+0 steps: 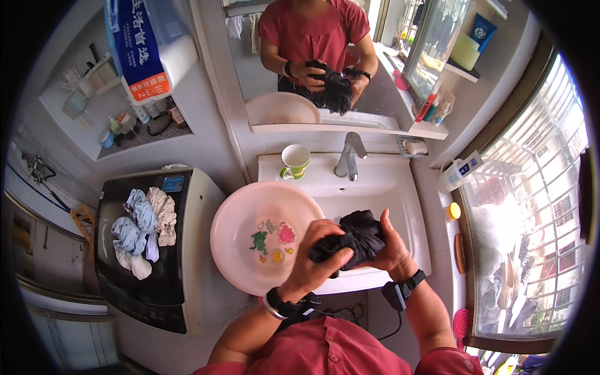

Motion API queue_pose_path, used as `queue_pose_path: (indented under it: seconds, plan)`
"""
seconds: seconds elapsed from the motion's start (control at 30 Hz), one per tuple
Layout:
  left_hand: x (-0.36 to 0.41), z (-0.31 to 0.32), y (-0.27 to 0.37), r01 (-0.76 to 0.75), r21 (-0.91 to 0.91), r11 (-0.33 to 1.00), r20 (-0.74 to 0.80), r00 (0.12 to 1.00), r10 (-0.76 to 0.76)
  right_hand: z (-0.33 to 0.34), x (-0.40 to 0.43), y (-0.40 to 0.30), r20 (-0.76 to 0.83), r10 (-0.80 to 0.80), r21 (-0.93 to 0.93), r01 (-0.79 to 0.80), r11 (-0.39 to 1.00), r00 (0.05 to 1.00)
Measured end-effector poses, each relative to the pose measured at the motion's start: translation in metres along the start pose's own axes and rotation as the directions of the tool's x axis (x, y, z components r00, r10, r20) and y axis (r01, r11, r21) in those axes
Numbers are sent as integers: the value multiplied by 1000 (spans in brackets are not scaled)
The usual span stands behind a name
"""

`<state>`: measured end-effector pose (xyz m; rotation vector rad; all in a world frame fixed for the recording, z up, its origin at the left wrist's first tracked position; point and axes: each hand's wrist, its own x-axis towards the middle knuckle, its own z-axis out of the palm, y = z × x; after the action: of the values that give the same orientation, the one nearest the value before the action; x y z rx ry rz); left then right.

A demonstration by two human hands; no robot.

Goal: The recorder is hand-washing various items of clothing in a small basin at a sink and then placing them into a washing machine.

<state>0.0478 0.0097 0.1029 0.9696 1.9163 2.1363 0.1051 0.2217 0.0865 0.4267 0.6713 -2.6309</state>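
A bunched-up black cloth garment (363,239) is held between my two hands, above the front of the white washbasin (398,187). My left hand (316,253) grips its left end, thumb in front and fingers over the top. Against its right side lies my right hand (393,248), palm inward with the thumb raised. The garment's folds hide some of my fingertips. Just left of my hands, a pink plastic basin (239,220) with printed cartoon figures on its bottom rests partly over the sink's left side.
A chrome faucet (349,157) and a green-and-white mug (295,161) stand along the sink's back. Several crumpled clothes (140,225) lie on the washing machine (176,290) at left. Above the sink is a mirror (393,93). A pink hairbrush (461,323) lies by the window at right.
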Motion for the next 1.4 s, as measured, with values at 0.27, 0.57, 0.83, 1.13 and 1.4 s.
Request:
queue_pose_path:
  seconds: [0.27, 0.57, 0.83, 1.13, 1.4]
  plan:
    - [8, 78, -62, 543, -750, 377, 176, 713, -679, 21, -14, -9, -253, -795, -397, 690, 605, 551]
    - [65, 119, -78, 721, -678, 140, 517, 604, -606, 37, -25, -29, 115, -899, -847, 514, 133, 422]
    - [58, 97, -122, 658, -548, 518, 501, 753, -427, 53, -11, -24, 342, -610, -895, 446, 21, 714]
    - [50, 120, -121, 497, -474, 727, 313, 867, -388, 14, -12, -40, 281, -456, -947, 322, 13, 845]
    - [26, 91, -80, 792, -584, 180, 527, 538, -658, -59, -25, -54, -142, -802, -798, 412, 439, 580]
